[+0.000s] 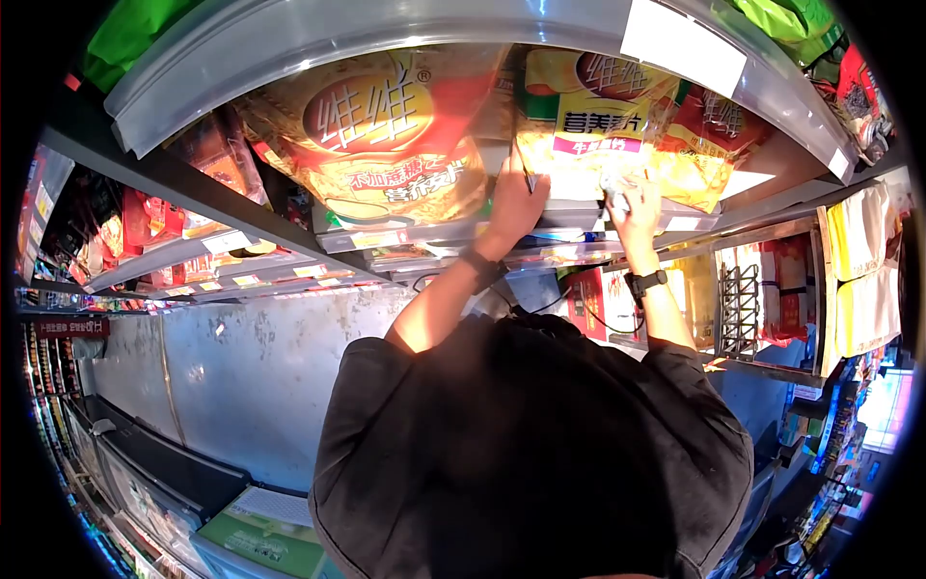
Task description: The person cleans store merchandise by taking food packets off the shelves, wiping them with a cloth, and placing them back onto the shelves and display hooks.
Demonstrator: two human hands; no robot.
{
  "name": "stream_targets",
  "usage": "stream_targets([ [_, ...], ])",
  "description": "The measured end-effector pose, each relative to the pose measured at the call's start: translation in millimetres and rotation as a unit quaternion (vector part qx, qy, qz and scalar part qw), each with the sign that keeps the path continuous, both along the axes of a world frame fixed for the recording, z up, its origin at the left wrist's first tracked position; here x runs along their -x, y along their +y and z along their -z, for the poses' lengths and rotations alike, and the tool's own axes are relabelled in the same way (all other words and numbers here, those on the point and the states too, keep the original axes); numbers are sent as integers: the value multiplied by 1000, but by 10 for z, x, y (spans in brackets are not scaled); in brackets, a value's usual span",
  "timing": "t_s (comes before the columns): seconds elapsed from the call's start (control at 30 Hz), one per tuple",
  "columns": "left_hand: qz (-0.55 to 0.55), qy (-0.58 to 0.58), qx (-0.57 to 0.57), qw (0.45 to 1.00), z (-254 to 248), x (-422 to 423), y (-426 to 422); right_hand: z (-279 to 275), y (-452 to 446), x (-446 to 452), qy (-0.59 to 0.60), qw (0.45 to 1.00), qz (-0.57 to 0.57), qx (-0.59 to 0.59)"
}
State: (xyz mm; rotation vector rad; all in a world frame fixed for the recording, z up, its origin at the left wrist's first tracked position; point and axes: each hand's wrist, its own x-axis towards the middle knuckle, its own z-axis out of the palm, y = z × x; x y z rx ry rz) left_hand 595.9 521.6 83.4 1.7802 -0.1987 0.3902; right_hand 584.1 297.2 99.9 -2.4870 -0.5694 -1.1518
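Observation:
My left hand point(517, 205) is at the front of the shelf, between a large red and yellow cereal bag point(386, 135) and a yellow bag with a pink band point(593, 116). A thin dark thing, too small to name, shows between its thumb and fingers. My right hand point(637, 210) is closed on a crumpled whitish item point(615, 195) just below the yellow bag. Another red and yellow bag point(702, 150) lies to the right of it.
The grey shelf rim point(386, 50) curves above the bags. Lower shelves with red packages point(149, 220) stand at the left. A black wire rack point(740, 311) and yellow and white packages point(863, 270) are at the right. Grey floor point(241, 357) shows at the lower left.

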Motion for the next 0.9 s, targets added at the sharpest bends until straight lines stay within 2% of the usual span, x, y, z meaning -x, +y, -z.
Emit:
stream_targets([
  [0.13,1,-9,-19,1000,-24,11,-1,-23,1,73,7,1000,14,-18],
  [0.27,-8,-8,-19,1000,-24,24,-18,231,258,-21,42,992,-117,-37],
  [0.37,-12,-3,-25,1000,79,-51,-14,-26,664,30,71,976,-195,-63],
  [0.4,-9,17,-25,999,36,-56,0,-24,709,58,106,981,-159,-43],
  [0.47,-4,63,-26,998,-23,-20,14,-38,657,60,111,980,-165,-12],
  [0.53,6,56,-19,998,-25,-1,9,-107,517,67,110,980,-158,45],
  [0.63,2,68,-33,997,-121,39,-9,-20,143,-30,21,994,-92,56],
  [0.67,-3,77,-42,996,-149,56,-19,8,21,-33,16,995,-82,47],
  [0.77,-16,-13,-33,999,87,-43,-46,34,-199,2,10,998,-65,16],
  [0.9,-49,-29,-80,995,28,5,-73,69,-238,19,30,994,-94,-43],
])
